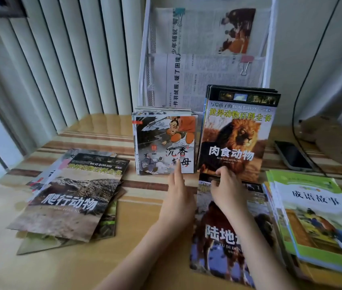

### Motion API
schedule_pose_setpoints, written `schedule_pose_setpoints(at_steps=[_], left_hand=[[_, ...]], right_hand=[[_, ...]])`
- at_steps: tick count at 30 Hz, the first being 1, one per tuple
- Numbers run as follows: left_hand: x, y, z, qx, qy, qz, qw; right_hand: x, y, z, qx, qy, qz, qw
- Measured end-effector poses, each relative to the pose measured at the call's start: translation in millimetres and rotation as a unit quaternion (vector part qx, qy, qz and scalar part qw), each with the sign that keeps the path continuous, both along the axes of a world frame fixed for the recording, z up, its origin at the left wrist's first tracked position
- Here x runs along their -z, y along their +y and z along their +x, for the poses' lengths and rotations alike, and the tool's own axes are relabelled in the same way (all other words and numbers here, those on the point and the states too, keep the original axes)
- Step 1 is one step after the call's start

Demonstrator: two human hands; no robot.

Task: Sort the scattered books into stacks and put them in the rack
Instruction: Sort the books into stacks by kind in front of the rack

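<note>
On the striped wooden table (pixel 107 268), before the white rack (pixel 145 59), the right hand (pixel 226 185) grips the propped lion book (pixel 237 130) upright while the left hand (pixel 178 197), fingers straight, steadies the comic stack (pixel 163 141) beside it.

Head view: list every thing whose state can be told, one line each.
Lion-cover animal books: upright, leaning against the rack.
Illustrated warrior-cover booklets: upright beside them.
White wire-mesh rack: holds clipped newspapers.
Crocodile-cover books: flat, loosely fanned pile.
Camel-cover book: flat on the desk.
Green-bordered storybooks: flat, stacked.
Black phone: screen dark.
Left hand: open, fingertip on the booklets.
Right hand: grips the lion book's bottom edge.
</note>
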State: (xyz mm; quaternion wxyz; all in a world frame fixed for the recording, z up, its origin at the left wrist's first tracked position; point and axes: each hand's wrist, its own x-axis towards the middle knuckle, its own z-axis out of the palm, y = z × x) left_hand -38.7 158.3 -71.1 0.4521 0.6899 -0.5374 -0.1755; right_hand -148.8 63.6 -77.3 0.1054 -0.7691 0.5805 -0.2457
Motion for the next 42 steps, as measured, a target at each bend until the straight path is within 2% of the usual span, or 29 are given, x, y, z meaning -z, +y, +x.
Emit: schedule_pose_setpoints(at_steps=[1, 3, 6, 8, 10, 12, 13, 16, 18, 21, 22, 25, 27, 30, 32, 34, 38, 42], left_hand=[[-2, 3, -9, 0.017, 0.122, 0.035, 0.992], [-8, 1, -16, 0.017, 0.336, 0.088, 0.937], [-14, -4, -11, -0.013, 0.454, 0.113, 0.884], [-19, 3, -13, 0.031, 0.506, 0.118, 0.854], [-22, 14, -23, 0.063, 0.443, 0.14, 0.883], [-22, 18, -32, 0.036, 0.342, 0.136, 0.929], [-22, 20, -33, 0.013, 0.331, 0.118, 0.936], [-39, 21, -26, -0.014, 0.399, 0.028, 0.916], [-56, 15, -18, 0.005, 0.418, -0.053, 0.907], [-81, -19, -12, 0.034, 0.379, -0.14, 0.914], [-86, -36, -12, 0.037, 0.341, -0.157, 0.926], [-87, -89, -17, 0.024, 0.107, -0.203, 0.973], [-72, -114, -24, 0.006, -0.013, -0.198, 0.98], [-23, -133, -29, -0.001, -0.163, -0.164, 0.973], [10, -135, -29, -0.012, -0.213, -0.137, 0.967], [27, -135, -31, -0.039, -0.253, -0.14, 0.956], [27, -132, -35, -0.053, -0.32, -0.129, 0.937], [26, -121, -34, -0.042, -0.315, -0.133, 0.939]], right_hand=[[4, 6, -10, -0.004, 0.011, 0.008, 1.0], [11, 18, -22, -0.017, 0.028, -0.004, 0.999], [13, 30, -25, -0.038, 0.02, -0.01, 0.999], [12, 34, -23, -0.044, -0.034, 0.004, 0.998], [12, 36, -21, -0.067, -0.09, 0.015, 0.994], [9, 38, -22, -0.1, -0.129, 0.026, 0.986], [4, 39, -24, -0.109, -0.141, 0.026, 0.984], [-20, 38, -38, -0.085, -0.181, -0.068, 0.978], [-40, 34, -49, -0.057, -0.22, -0.105, 0.968], [-63, 18, -62, -0.078, -0.28, -0.095, 0.952], [-68, 11, -64, -0.076, -0.28, -0.108, 0.951], [-69, -17, -63, -0.017, -0.229, -0.177, 0.957], [-58, -35, -57, 0.01, -0.202, -0.172, 0.964], [-33, -47, -41, 0.042, -0.099, -0.095, 0.99], [-16, -46, -27, 0.056, -0.082, -0.058, 0.993], [-5, -45, -17, 0.073, -0.086, -0.085, 0.99], [10, -46, -15, 0.067, -0.115, -0.116, 0.984], [11, -40, -14, 0.057, -0.116, -0.195, 0.972]])
